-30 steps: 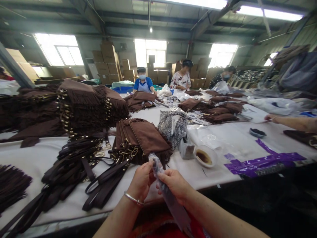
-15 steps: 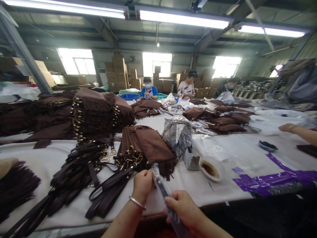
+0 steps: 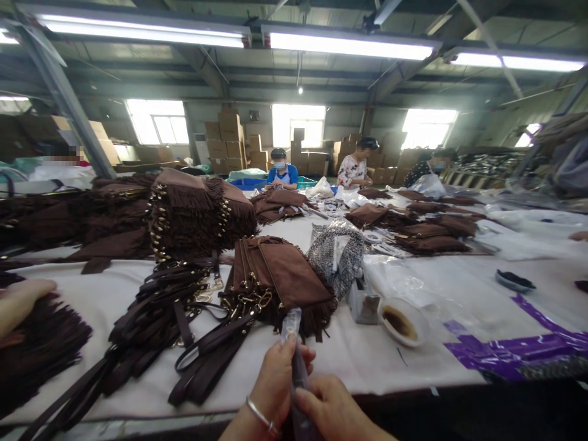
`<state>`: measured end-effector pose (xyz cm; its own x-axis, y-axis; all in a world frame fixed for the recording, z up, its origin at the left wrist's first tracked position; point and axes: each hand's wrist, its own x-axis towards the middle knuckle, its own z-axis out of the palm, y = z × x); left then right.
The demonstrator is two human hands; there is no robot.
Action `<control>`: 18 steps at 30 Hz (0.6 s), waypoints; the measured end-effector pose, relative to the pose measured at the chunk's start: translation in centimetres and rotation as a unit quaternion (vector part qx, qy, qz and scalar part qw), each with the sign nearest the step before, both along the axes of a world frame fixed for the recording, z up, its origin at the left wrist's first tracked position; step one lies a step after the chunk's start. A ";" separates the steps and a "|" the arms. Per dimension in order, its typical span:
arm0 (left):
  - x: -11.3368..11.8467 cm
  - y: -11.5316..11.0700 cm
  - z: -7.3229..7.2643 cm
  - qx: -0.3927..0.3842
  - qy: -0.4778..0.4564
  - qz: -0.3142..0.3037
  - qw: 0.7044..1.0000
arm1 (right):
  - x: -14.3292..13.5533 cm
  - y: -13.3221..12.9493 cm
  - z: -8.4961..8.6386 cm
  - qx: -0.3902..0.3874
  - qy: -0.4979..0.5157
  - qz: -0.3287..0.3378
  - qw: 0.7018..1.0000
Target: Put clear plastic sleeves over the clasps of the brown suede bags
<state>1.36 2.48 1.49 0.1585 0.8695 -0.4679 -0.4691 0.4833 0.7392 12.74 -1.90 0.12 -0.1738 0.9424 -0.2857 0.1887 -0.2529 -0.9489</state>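
Observation:
A dark strap in a narrow clear plastic sleeve [image 3: 292, 321] stands between my hands near the table's front edge. My left hand [image 3: 275, 370], with a bangle on its wrist, is closed round the sleeve's upper part, the thumb just below its top. Lower down, my right hand [image 3: 333, 404] grips the same sleeve with thumb and fingers. Straight ahead lies a stack of brown fringed pouches [image 3: 294, 275] with gold zips and clasps. Loose dark straps [image 3: 142, 312] with metal hooks spread to the left of it, and a further bunch of straps [image 3: 204, 361] lies nearer.
A bowl of brown liquid [image 3: 399, 324], a metal block [image 3: 365, 303] and a bagged speckled cloth [image 3: 337, 251] stand right of the stack. Purple tape [image 3: 505, 352] lies farther right. At far left another person's hand [image 3: 27, 300] touches dark fringe. Several co-workers sit across the table.
My left hand has moved from beside the sleeve's top to wrap its upper part. The sleeve stands more upright, and my right hand is lower. The view has shifted slightly.

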 end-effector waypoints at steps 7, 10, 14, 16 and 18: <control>-1.5 0.6 0.9 0.011 0.033 -0.117 0.993 | 1.0 5.7 0.9 -0.005 -0.004 -0.112 0.994; -1.8 -0.1 1.0 0.016 0.054 -0.148 0.987 | 0.0 7.5 1.3 0.034 -0.044 -0.130 0.990; -2.4 -0.3 0.8 -0.014 0.042 -0.130 0.991 | -1.1 8.7 1.1 0.102 -0.085 -0.139 0.981; -2.6 -0.1 0.6 -0.058 -0.002 -0.104 0.993 | -1.3 8.9 0.7 0.114 -0.091 -0.132 0.980; -2.8 0.1 0.3 -0.090 -0.020 -0.085 0.992 | -1.2 8.8 0.2 0.116 -0.098 -0.117 0.981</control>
<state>-1.42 2.62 1.84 0.3175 0.7319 -0.6029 -0.3968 0.6800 0.6166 11.59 6.93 0.32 0.0924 0.9936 -0.0649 0.3350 -0.0924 -0.9377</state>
